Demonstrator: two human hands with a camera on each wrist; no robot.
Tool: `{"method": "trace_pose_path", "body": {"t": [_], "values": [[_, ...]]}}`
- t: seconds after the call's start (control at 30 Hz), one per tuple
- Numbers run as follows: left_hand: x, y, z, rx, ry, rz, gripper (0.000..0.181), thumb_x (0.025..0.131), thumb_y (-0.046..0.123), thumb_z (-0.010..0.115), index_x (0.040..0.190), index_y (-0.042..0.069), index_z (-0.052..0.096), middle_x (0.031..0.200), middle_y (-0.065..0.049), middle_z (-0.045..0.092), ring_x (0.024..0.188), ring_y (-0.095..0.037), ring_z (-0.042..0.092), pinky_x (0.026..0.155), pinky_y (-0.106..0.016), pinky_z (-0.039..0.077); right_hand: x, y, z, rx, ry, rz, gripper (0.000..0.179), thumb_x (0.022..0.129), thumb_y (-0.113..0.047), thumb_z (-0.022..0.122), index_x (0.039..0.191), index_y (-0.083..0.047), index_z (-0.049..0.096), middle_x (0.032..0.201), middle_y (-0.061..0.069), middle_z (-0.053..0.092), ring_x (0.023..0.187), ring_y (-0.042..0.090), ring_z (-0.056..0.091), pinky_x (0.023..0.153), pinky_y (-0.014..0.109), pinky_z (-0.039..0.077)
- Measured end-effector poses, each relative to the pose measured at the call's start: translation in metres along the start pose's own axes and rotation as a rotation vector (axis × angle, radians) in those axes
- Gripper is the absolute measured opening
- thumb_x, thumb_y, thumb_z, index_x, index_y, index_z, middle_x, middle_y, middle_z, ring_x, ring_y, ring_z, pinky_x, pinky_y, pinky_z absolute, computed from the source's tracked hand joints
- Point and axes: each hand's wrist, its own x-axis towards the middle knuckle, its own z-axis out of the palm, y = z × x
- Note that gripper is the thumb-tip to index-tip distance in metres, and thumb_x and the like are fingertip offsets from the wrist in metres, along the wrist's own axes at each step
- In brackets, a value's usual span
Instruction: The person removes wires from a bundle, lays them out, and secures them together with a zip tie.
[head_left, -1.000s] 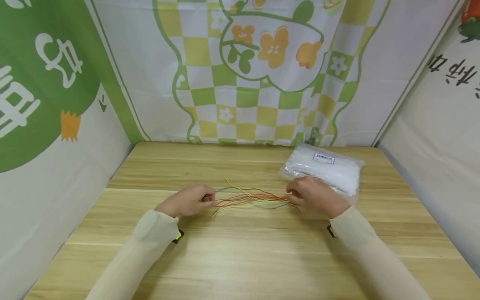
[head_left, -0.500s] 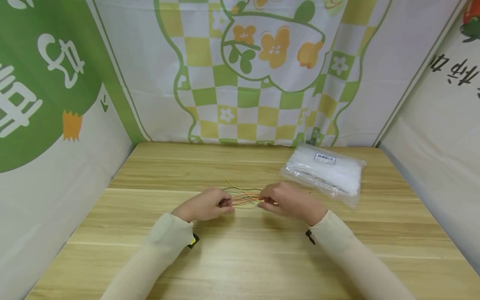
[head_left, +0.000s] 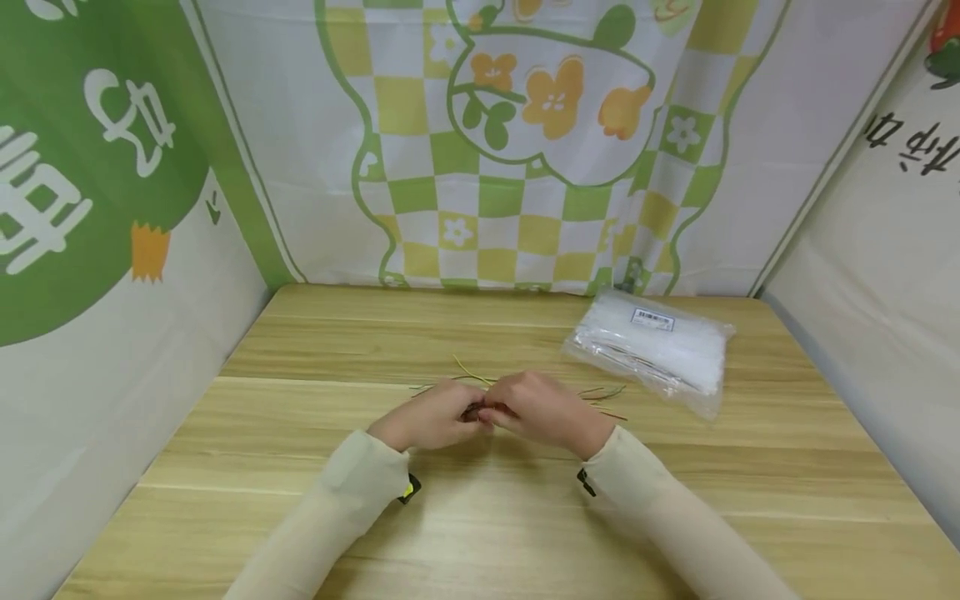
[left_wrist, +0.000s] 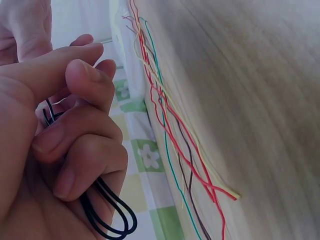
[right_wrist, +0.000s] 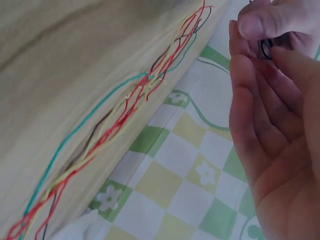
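Observation:
My left hand (head_left: 438, 417) has its fingers curled around a thin black wire (left_wrist: 107, 212), folded into loops below the fingers. My right hand (head_left: 543, 408) meets the left fingertips above the wooden table. In the right wrist view, its thumb is beside a small black loop (right_wrist: 266, 48) at the left fingertips. Whether it pinches the loop is hidden. Under and behind both hands lies a loose bundle of red, yellow, green and dark wires (right_wrist: 120, 117), stretched across the tabletop. In the head view, only a few ends (head_left: 606, 393) stick out beyond the hands.
A clear plastic bag (head_left: 652, 342) of white contents with a barcode label lies at the back right of the table (head_left: 495, 517). Printed cloth (head_left: 517, 196) hangs behind the table, with more cloth at both sides.
My right hand has moved left from beside the plastic bag to the left hand. My left hand has shifted right, and the two now meet over the middle of the wire bundle.

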Motion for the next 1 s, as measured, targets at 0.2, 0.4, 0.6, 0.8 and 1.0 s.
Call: {"method": "trace_pose_path", "body": {"t": [0.2, 0.4, 0.6, 0.8, 1.0], "values": [[-0.004, 0.0, 0.0, -0.042, -0.111, 0.053, 0.017, 0.114, 0.017, 0.048, 0.117, 0.012, 0.065, 0.075, 0.008, 0.051, 0.064, 0.0, 0.044, 0.071, -0.022, 0.043, -0.003, -0.002, -0.003, 0.025, 0.022, -0.031, 0.013, 0.101, -0.011, 0.069, 0.095, -0.012, 0.08, 0.091, -0.002, 0.08, 0.078, 0.004, 0.07, 0.072, 0.021, 0.058], [-0.015, -0.006, -0.008, -0.181, -0.146, -0.04, 0.034, 0.117, 0.021, 0.035, 0.102, 0.006, 0.061, 0.068, 0.007, 0.045, 0.062, -0.004, 0.04, 0.071, -0.022, 0.041, -0.013, 0.009, -0.016, 0.105, 0.069, -0.018, 0.031, 0.094, 0.0, 0.064, 0.066, -0.014, 0.059, 0.062, -0.007, 0.051, 0.057, -0.004, 0.037, 0.054, 0.014, 0.034], [-0.02, -0.005, -0.013, -0.177, -0.135, -0.04, 0.032, 0.117, 0.017, 0.036, 0.096, 0.008, 0.058, 0.068, 0.008, 0.042, 0.061, -0.004, 0.038, 0.068, -0.021, 0.038, -0.017, 0.017, -0.014, 0.09, 0.044, 0.061, 0.015, 0.101, -0.019, 0.071, 0.087, -0.015, 0.075, 0.075, -0.009, 0.068, 0.063, -0.005, 0.053, 0.06, 0.015, 0.047], [-0.014, 0.002, -0.005, -0.115, -0.137, 0.055, 0.028, 0.116, 0.013, 0.038, 0.101, 0.006, 0.06, 0.069, 0.01, 0.045, 0.063, 0.0, 0.041, 0.075, -0.021, 0.042, -0.007, 0.004, -0.01, 0.125, 0.026, -0.006, 0.012, 0.103, -0.014, 0.069, 0.096, -0.011, 0.077, 0.086, -0.003, 0.073, 0.07, -0.001, 0.057, 0.065, 0.016, 0.05], [-0.019, -0.001, -0.011, -0.13, -0.131, -0.01, 0.03, 0.117, 0.017, 0.037, 0.093, 0.012, 0.056, 0.07, 0.009, 0.045, 0.062, -0.002, 0.04, 0.071, -0.022, 0.041, -0.019, 0.02, -0.021, 0.11, 0.016, 0.042, 0.015, 0.102, -0.007, 0.067, 0.088, -0.01, 0.069, 0.074, -0.005, 0.061, 0.064, -0.001, 0.047, 0.059, 0.019, 0.045]]}}
